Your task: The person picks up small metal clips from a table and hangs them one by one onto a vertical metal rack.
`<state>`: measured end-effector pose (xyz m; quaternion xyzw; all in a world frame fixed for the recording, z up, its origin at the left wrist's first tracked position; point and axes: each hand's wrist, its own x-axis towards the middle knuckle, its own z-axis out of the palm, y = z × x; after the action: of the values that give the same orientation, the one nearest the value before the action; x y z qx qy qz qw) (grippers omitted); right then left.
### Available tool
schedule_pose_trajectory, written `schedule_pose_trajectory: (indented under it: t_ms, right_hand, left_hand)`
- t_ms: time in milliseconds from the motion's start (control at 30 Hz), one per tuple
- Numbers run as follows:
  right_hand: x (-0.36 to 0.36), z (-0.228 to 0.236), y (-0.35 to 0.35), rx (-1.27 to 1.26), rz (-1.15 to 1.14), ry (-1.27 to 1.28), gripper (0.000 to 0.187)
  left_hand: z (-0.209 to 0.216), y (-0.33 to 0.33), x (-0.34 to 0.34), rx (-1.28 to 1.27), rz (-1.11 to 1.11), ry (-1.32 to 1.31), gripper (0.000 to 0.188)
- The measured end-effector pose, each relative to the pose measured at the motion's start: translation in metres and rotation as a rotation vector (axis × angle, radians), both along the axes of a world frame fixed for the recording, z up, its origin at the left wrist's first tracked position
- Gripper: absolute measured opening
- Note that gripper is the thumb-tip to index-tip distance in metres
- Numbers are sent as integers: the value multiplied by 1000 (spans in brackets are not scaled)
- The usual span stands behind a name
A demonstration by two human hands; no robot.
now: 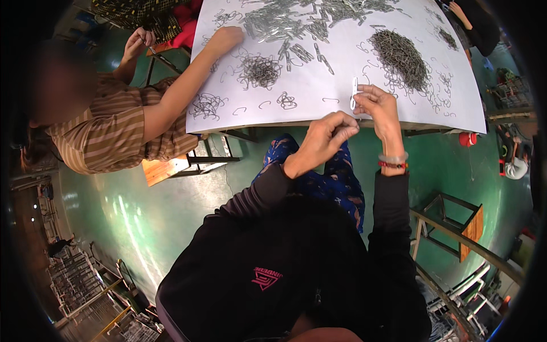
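My right hand (380,109) pinches a slim, bright flat metal piece (354,94) between thumb and fingers, held upright just above the table's near edge. A hole shows near its lower end. Close beside it on the left, my left hand (326,141) is closed, thumb against forefinger; whatever is between them is too small to make out. Beyond my right hand lies a big heap of dark bent wire hooks (401,60). Similar slim metal pieces (276,24) are spread in a pile at the far side of the white tabletop (310,108).
At the left, a co-worker in a striped top (114,125) reaches an arm over the table. Smaller hook heaps (259,71) lie near that arm. Other people are at the far left and far right corners. A wooden-topped stool (472,231) stands on the green floor behind me at right.
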<state>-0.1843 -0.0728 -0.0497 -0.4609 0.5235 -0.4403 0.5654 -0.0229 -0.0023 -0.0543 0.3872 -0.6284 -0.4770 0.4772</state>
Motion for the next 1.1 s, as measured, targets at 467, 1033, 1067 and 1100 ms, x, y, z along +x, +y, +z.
schedule_pose_trajectory:
  t_ms: [467,1033,1067,1100]
  right_hand:
    - [20,39,78,-311,-324,16,14]
    - [14,15,89,-287,-342,70,14]
    - [13,11,89,-297,-352,78,14]
    - [10,8,89,-304,-361,98,14]
  left_hand:
    - [-1,0,11,-70,-28,-122,24]
    - [-43,-148,79,-517,209,-844,12]
    - [-25,-132,66,-401,176,-704,13]
    - [2,-110,50,-169,97,-499,17]
